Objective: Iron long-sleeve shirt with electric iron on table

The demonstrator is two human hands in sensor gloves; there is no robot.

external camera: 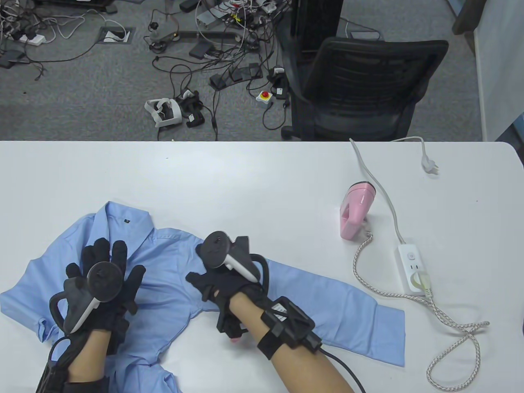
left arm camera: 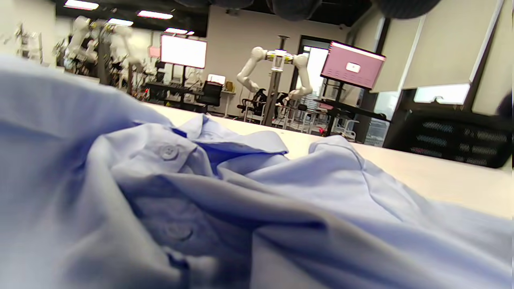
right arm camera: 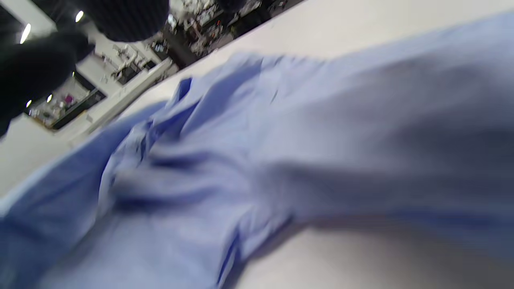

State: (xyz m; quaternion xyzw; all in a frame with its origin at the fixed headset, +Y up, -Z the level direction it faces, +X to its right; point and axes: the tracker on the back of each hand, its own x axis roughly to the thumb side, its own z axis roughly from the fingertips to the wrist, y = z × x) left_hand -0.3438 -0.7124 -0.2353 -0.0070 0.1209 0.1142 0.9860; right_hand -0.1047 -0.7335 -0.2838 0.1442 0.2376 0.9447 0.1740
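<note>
The shirt [external camera: 172, 294] lies near-left on the table [external camera: 245, 180] under my hands. The iron [external camera: 354, 211] stands well right; the power strip [external camera: 413, 268] lies right of it.

We find no words, brand names or numbers that can be read in any of the three views. The small dark tag [external camera: 127, 221] sewn inside the collar of the blue shirt [external camera: 172, 262] is too small for us to make out. The sticker [external camera: 281, 308] on the black strap unit at the right wrist shows only faint marks. The pink screen [left arm camera: 353, 66] in the left wrist view carries a small white shape, too blurred for us to read.
</note>
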